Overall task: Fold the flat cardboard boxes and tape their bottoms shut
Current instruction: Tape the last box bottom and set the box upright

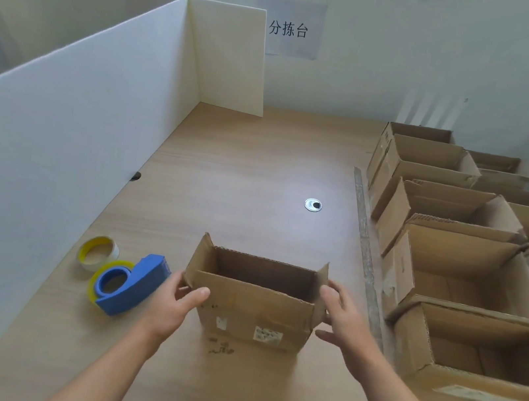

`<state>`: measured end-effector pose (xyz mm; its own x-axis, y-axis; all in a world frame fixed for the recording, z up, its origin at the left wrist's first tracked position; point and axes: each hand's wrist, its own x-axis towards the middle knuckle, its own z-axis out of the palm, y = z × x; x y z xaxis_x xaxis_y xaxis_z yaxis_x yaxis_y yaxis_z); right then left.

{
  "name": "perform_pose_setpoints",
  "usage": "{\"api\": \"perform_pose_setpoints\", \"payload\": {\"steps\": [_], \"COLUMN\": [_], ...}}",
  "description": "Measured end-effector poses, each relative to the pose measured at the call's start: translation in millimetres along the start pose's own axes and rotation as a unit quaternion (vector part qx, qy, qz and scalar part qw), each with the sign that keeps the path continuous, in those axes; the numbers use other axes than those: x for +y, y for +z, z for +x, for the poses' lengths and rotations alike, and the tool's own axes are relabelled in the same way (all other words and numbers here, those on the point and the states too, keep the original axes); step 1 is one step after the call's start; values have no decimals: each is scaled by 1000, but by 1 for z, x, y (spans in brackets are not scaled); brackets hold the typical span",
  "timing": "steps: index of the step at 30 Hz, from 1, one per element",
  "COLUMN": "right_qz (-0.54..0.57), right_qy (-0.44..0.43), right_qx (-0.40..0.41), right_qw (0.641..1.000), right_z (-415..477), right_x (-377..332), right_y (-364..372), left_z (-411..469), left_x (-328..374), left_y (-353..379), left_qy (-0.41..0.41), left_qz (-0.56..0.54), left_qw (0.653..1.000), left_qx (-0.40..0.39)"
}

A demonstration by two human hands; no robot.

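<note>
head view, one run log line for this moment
box upright on table, top open | left hand grips its left corner | right hand open at its right side | tape dispenser at left

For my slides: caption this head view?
Left hand grips, right hand touches an open cardboard box; tape dispenser beside it.

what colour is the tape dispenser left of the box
Blue, loaded with a yellowish roll; the tape dispenser shows clearly in the head view.

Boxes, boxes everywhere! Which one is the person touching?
The lone box in the middle of the table, between the left hand and right hand. The other boxes crowd the table's right side, untouched.
</note>
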<state>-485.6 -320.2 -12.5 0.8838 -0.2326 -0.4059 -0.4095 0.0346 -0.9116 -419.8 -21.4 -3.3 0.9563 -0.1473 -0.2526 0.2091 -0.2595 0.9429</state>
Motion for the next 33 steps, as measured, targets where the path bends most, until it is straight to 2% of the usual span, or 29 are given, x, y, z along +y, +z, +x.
{"api": "perform_pose_setpoints", "payload": {"steps": [4, 7, 9, 11, 13, 18, 22, 25, 28, 33], "right_qz": [-106, -217, -316, -365, -343, -274, -277, -292, -247, -174], "right_qy": [-72, -112, -119, -118, -105, -66, -87, -107, -115, -137], "right_qx": [35, 27, 9, 12, 41, 95, 137, 137, 134, 98], "right_qw": [991, 969, 941, 923, 933, 955, 947, 941, 953, 970], "right_z": [13, 27, 39, 48, 55, 63, 64, 63, 58, 45], "right_x": [-12, -31, -41, -48, -52, -50, -46, -48, -48, -33], "right_y": [-2, -2, 0, 3, 3, 8, 18, 22, 20, 8], "left_z": [13, 19, 22, 22, 19, 12, 6, 7, 10, 9], "left_x": [15, 28, 30, 31, 30, 22, 18, 17, 15, 10], "left_y": [-5, 1, 6, 10, 12, 2, -2, 0, 0, -7], "left_qy": [25, 61, 97, 114, 99, 140, 168, 168, 156, 123], "left_qz": [40, 140, 228, 286, 297, 277, 301, 275, 216, 134], "left_qw": [997, 987, 967, 951, 950, 951, 938, 946, 964, 983], "left_qx": [69, 57, 50, 32, 17, 1, -41, -18, 6, -1]}}
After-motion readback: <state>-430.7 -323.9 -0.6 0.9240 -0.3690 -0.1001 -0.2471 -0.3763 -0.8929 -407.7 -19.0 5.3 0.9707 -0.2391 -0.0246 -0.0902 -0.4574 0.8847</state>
